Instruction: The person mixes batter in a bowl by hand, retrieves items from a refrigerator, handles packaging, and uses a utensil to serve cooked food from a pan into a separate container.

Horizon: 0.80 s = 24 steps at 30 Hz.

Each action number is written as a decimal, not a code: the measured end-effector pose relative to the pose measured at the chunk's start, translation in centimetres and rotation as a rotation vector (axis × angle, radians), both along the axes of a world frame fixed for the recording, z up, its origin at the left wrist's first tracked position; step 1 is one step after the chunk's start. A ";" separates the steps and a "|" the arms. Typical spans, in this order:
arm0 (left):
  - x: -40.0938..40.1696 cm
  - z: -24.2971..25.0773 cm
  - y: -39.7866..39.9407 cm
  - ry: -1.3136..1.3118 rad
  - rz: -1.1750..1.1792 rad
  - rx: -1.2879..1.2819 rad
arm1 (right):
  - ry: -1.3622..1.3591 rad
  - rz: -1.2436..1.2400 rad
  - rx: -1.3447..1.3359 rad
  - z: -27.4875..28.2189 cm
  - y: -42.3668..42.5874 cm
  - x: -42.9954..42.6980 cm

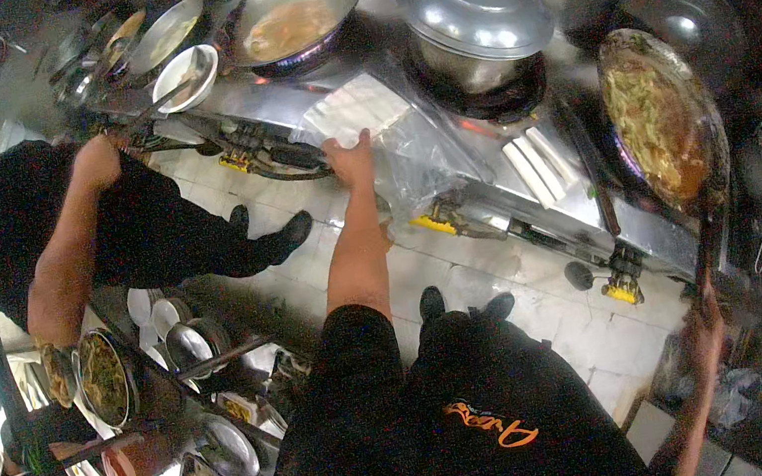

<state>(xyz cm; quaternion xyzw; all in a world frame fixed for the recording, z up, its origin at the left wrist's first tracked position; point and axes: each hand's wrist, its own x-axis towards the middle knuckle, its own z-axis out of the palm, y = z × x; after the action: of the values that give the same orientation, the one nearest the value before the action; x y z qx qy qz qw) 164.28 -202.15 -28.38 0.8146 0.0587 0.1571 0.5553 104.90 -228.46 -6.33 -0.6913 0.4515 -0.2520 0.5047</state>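
My left hand [351, 160] is at the stove's front edge, its fingers on the near edge of a clear plastic bag [416, 156] with flat white sheets [359, 107] at its far end. At the right, my right hand [712, 307], dim and blurred, is around the long handle [711, 243] of a wok. That wok [663, 115] holds pale green pieces in brownish liquid, over a burner flame. Between the bag and the wok, several white sticks [539, 166] lie side by side on the steel stove top.
Behind the bag stand a lidded metal pot [476, 18] and a wok of orange-brown liquid [288, 23]. At left a co-worker [73, 206] holds a ladle over a white bowl [187, 81]. Shelves with pans [187, 346] stand lower left. Yellow-marked gas valves [433, 223] line the stove front.
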 end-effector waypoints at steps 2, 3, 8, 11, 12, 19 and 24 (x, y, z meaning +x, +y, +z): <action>0.2 0.0 -0.6 -0.109 0.028 0.312 | 0.311 -0.098 0.036 -0.9 -0.7 2.7; 0.1 0.4 -0.7 -0.107 0.021 0.308 | 0.313 -0.105 0.033 -0.6 -0.3 2.8; 0.3 5.6 -1.5 0.233 -0.091 0.404 | 0.256 -0.066 -0.372 0.1 -1.3 2.3; 0.5 7.7 -3.0 0.431 -0.171 0.455 | 0.039 -0.656 0.232 -0.9 -2.7 2.1; 1.2 7.1 -2.6 0.427 -0.214 0.444 | 0.066 -0.511 0.246 -1.5 -2.7 2.1; 1.1 6.3 -1.9 0.410 -0.164 0.413 | -0.047 -0.207 0.214 3.8 0.8 5.9; 2.4 4.1 -2.4 0.448 -0.255 0.669 | 0.107 -0.281 0.169 1.7 0.5 4.5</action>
<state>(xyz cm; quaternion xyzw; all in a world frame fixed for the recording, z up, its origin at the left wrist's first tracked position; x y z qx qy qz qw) 166.64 -204.53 -24.25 0.9647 0.0224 -0.0835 0.2486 109.36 -227.95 -4.67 -0.5889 0.5896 -0.2440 0.4960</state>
